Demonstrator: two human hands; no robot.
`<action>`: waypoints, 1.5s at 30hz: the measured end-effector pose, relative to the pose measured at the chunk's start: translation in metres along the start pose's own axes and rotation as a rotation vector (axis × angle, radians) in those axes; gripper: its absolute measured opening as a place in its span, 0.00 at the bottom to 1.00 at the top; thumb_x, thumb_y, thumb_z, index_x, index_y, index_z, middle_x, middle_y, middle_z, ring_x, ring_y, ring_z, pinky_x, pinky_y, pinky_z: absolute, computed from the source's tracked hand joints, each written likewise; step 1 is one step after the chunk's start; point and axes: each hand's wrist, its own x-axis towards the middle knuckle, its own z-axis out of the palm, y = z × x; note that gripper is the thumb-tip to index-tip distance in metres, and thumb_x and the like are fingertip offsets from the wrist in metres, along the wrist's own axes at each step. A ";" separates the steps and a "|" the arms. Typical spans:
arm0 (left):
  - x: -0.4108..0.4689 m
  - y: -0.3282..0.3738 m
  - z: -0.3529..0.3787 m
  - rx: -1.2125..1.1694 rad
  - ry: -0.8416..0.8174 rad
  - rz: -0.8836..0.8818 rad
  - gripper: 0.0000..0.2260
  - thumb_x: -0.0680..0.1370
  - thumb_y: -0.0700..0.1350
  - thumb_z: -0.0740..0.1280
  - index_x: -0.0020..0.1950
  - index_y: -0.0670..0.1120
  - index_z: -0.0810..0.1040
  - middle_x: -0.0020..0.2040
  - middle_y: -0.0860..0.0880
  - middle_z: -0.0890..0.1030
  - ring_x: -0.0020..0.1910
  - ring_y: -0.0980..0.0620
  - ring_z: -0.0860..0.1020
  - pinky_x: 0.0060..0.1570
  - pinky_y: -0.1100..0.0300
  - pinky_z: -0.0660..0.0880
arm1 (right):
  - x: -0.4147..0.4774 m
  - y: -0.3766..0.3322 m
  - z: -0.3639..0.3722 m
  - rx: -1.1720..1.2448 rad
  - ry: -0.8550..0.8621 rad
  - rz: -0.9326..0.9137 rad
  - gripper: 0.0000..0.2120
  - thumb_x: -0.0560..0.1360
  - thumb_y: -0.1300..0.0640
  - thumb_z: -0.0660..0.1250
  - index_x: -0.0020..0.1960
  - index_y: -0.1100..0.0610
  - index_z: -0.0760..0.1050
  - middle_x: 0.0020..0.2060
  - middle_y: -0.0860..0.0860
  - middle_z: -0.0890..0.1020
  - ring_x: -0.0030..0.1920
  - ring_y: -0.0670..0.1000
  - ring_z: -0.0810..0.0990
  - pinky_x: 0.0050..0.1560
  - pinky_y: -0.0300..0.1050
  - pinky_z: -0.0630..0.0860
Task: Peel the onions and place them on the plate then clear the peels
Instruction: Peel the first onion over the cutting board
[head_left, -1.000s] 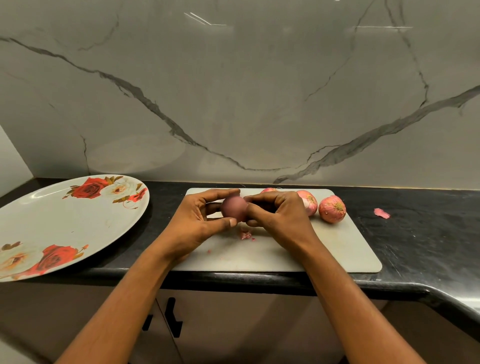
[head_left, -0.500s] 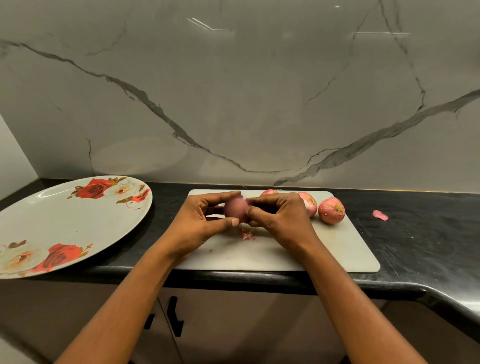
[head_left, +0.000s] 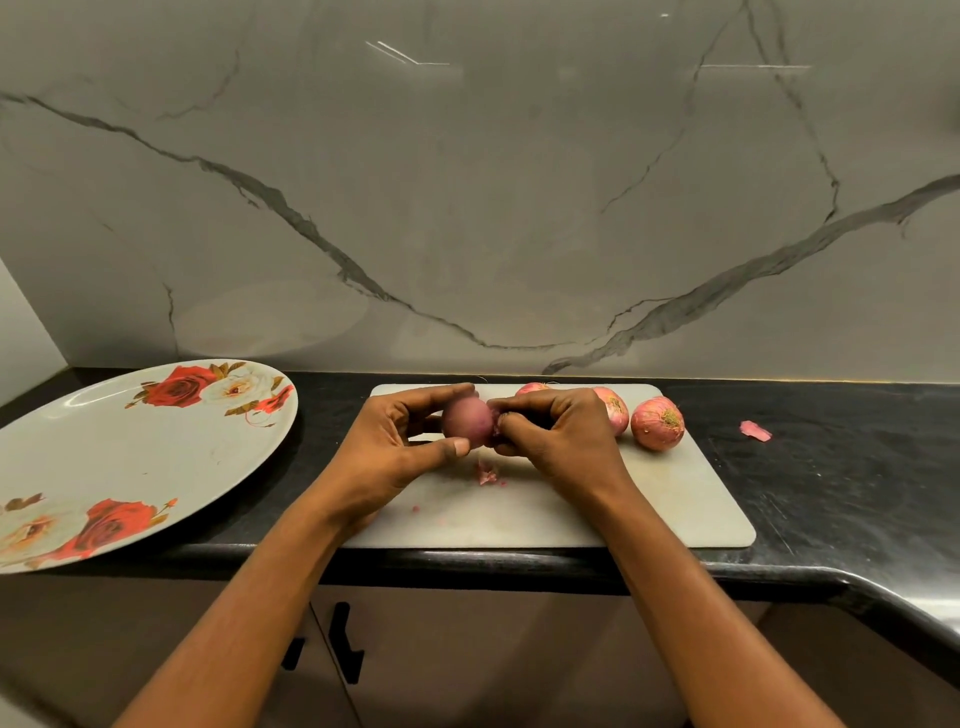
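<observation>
No real change vs 0.5 s ago. Peel scrap sits in the same spot on the cutting board. Left hand still holds the peeled onion between thumb and curled fingers, just above the board. Right hand fingers still pinch its right end. Unpeeled onions behind are unmoved. Plate sits left on the worktop.

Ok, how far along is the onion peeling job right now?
Nothing is finished: the round rose-patterned plate holds no onions. In hand: the left hand holds a smooth purple onion, the right hand pinches at its end. Left: three pink unpeeled onions on the grey cutting board, then the pink peel scraps.
</observation>
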 end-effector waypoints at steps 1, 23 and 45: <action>0.000 0.000 0.000 0.003 0.008 -0.001 0.26 0.74 0.35 0.78 0.71 0.48 0.81 0.65 0.52 0.84 0.65 0.49 0.83 0.66 0.46 0.80 | 0.000 0.000 0.000 0.011 -0.003 -0.002 0.09 0.79 0.65 0.72 0.53 0.53 0.88 0.43 0.52 0.90 0.44 0.52 0.90 0.50 0.55 0.87; 0.004 -0.001 0.004 0.007 0.014 0.004 0.27 0.69 0.33 0.81 0.66 0.49 0.83 0.61 0.52 0.86 0.61 0.50 0.84 0.58 0.54 0.83 | 0.001 0.007 -0.002 -0.123 -0.069 -0.061 0.12 0.77 0.49 0.77 0.57 0.54 0.88 0.45 0.47 0.89 0.47 0.47 0.88 0.49 0.51 0.87; 0.007 -0.008 -0.002 -0.088 -0.030 -0.033 0.26 0.70 0.31 0.79 0.67 0.45 0.83 0.63 0.49 0.85 0.64 0.47 0.83 0.60 0.50 0.83 | 0.006 0.014 -0.004 -0.085 -0.110 -0.084 0.07 0.82 0.56 0.73 0.55 0.53 0.89 0.43 0.48 0.90 0.45 0.51 0.89 0.48 0.60 0.86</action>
